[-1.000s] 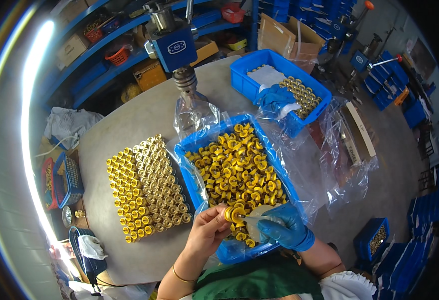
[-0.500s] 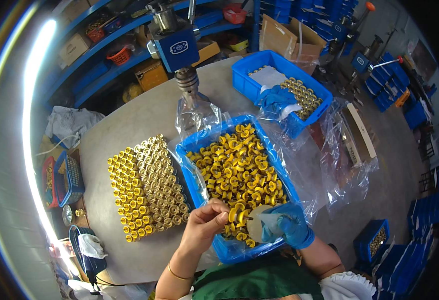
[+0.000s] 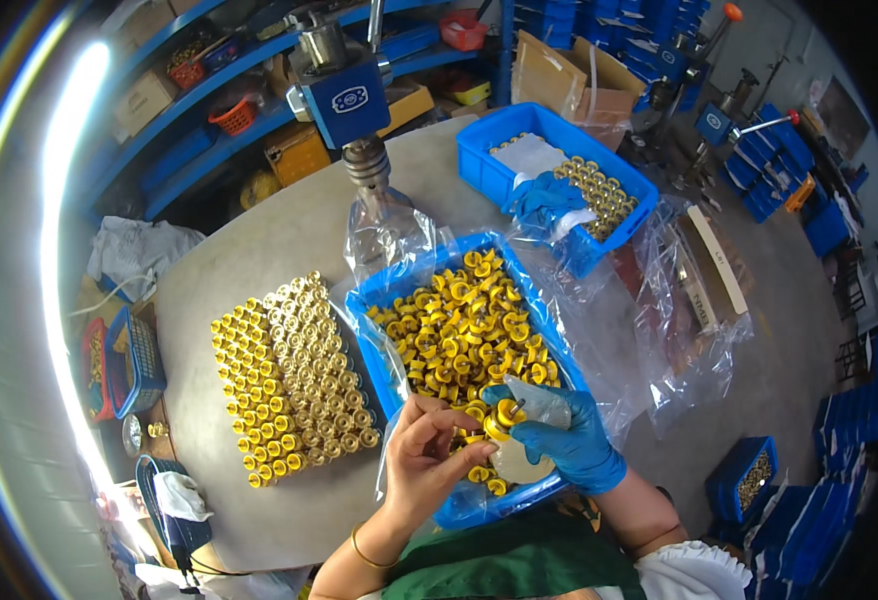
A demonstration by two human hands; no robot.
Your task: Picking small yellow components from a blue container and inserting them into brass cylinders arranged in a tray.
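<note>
Over the near end of a blue bin [image 3: 369, 335] full of yellow spool-like parts [image 3: 469, 320], my two hands meet. My right hand [image 3: 574, 435], in a blue glove, grips one yellow spool-like part [image 3: 500, 420] with a thin dark pin sticking up from it. A translucent plastic piece [image 3: 541, 402] and a pale round disc [image 3: 519, 465] are also at this hand. My bare left hand [image 3: 429, 450] has its thumb and fingers curled together beside that part; what they pinch, if anything, I cannot make out.
Left of the bin stand rows of yellow and brass-coloured parts [image 3: 284, 380]. Behind it is a blue drill press [image 3: 354, 105], its chuck wrapped in clear plastic [image 3: 389, 235]. Another blue bin [image 3: 474, 165] holds metal parts and a blue glove. Plastic film [image 3: 609, 350] drapes rightward.
The yellow part my left fingers pinched has tilted upright and now sits in my gloved right fingers. My right hand has moved slightly up and left. My left fingers have turned and curled.
</note>
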